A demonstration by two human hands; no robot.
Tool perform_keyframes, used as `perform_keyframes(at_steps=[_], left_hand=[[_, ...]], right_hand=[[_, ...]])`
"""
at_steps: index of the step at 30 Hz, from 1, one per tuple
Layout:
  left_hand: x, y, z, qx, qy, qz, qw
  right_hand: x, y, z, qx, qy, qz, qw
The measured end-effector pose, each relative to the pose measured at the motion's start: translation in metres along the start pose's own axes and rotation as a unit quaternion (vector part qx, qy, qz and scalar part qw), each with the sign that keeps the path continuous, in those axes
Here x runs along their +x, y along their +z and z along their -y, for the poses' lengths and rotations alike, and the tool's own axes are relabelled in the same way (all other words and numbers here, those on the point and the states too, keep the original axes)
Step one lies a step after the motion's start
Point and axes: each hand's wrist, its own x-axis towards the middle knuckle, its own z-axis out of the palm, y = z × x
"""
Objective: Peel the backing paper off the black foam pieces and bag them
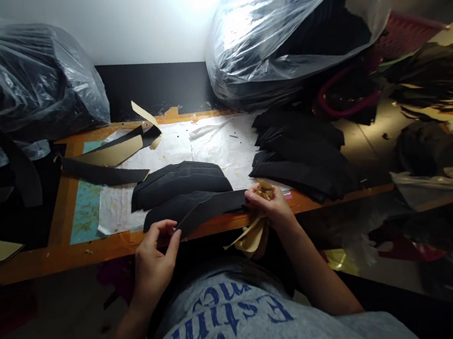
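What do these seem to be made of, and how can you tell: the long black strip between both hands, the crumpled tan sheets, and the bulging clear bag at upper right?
Long black strip: perhaps foam or synthetic leather; smooth, matte surface.
Crumpled tan sheets: probably paper; dull, with loose folds.
Bulging clear bag: apparently thin plastic film; glossy, wrinkled, see-through.

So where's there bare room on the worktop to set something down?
Mostly the white paper between the middle black stack and the right black pile, though specks dot it. A small turquoise patch shows at left, between the orange border and the paper. Crowded: far left, with loose pieces, and the front, around the left hand and right hand.
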Motion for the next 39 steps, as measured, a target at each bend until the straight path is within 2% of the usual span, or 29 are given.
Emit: perform_keyframes(at_steps=[3, 6, 18, 25, 28, 32, 34, 36, 39], left_hand=[[0.004, -0.004, 0.0, -0.047, -0.049, -0.031, 0.997], [0.007, -0.004, -0.001, -0.02, -0.052, -0.045, 0.997], [0.009, 0.002, -0.002, 0.054, -0.008, -0.103, 0.993], [0.009, 0.008, -0.002, 0.114, 0.05, -0.131, 0.984], [0.011, 0.009, 0.001, 0.146, 0.085, -0.137, 0.976], [0.009, 0.012, 0.001, 0.225, 0.125, -0.163, 0.952], [0.005, 0.02, -0.002, 0.255, 0.159, -0.167, 0.939], [0.0, 0.035, -0.009, 0.262, 0.226, -0.114, 0.931], [-0.004, 0.062, -0.018, 0.269, 0.3, 0.005, 0.915]], right_hand=[[-0.001, 0.003, 0.002, -0.053, -0.04, 0.004, 0.998], [-0.003, 0.007, 0.004, -0.104, -0.07, 0.002, 0.992], [-0.005, 0.013, 0.005, -0.18, -0.092, -0.015, 0.979], [-0.003, 0.013, 0.0, -0.257, -0.121, -0.021, 0.959], [-0.005, 0.013, 0.002, -0.354, -0.152, -0.029, 0.922], [-0.009, 0.016, 0.011, -0.511, -0.166, -0.024, 0.843], [-0.011, 0.02, 0.017, -0.57, -0.156, -0.016, 0.807], [-0.009, 0.023, 0.023, -0.611, -0.144, -0.008, 0.778], [-0.001, 0.021, 0.031, -0.636, -0.129, 0.022, 0.761]])
